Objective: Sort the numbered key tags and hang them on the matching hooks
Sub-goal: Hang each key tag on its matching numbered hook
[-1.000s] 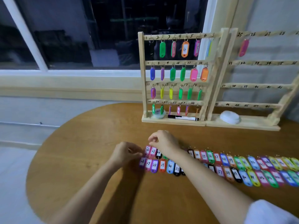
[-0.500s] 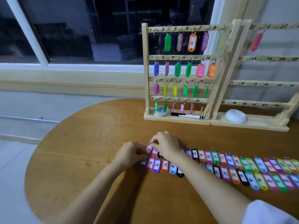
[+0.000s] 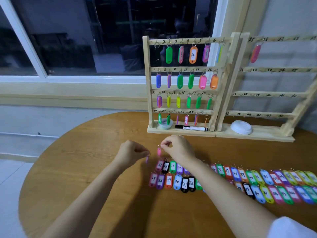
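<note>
1. Two tags are off the bench at this moment. A pink tag hangs from your right grip, pinched by its metal ring between fingertips. A purple tag dangles edge-on from your left grip, also pinched at the ring.
2. Neither held tag shows its number from this angle, so turn each face toward you and read it before you reach.
3. Many loose tags lie in two rows on the bench, just nearer you than your hands, running rightward from 27. Your right forearm crosses above them.
4. Every hook on the left rack looks filled through 24. On the right rack a single hung tag sits under 25, so 26 is probably next.
5. Expect light, stiff plastic on a free-swinging ring — the body will sway and twist, and the thin wire is likely slick. Hold the ring itself with the loop uppermost, and steady the body with a spare finger so the loop meets the small hook squarely.
</note>
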A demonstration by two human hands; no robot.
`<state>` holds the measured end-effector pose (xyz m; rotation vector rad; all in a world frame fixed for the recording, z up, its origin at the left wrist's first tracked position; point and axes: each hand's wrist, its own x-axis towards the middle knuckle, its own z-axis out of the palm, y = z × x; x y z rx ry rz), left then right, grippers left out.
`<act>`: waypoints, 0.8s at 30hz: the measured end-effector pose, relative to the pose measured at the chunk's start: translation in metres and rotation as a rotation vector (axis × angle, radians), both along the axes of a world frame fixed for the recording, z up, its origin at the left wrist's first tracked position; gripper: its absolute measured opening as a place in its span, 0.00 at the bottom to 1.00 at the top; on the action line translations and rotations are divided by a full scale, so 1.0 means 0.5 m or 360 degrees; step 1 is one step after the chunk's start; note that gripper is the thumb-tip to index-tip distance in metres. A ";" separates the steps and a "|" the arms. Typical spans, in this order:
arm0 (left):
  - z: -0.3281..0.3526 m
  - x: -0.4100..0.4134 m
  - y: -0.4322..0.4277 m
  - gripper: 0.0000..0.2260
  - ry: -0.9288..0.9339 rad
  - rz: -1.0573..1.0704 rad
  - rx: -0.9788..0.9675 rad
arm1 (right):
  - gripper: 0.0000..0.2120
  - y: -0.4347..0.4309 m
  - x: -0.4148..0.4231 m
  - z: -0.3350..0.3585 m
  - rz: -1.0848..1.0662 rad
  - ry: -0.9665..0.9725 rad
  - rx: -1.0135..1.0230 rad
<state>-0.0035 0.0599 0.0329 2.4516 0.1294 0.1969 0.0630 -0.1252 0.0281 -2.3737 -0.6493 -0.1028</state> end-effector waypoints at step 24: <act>0.392 0.290 -0.500 0.11 -0.0260 -0.0318 -0.0857 | 0.05 -0.501 0.151 0.370 -0.0748 -0.0589 0.0241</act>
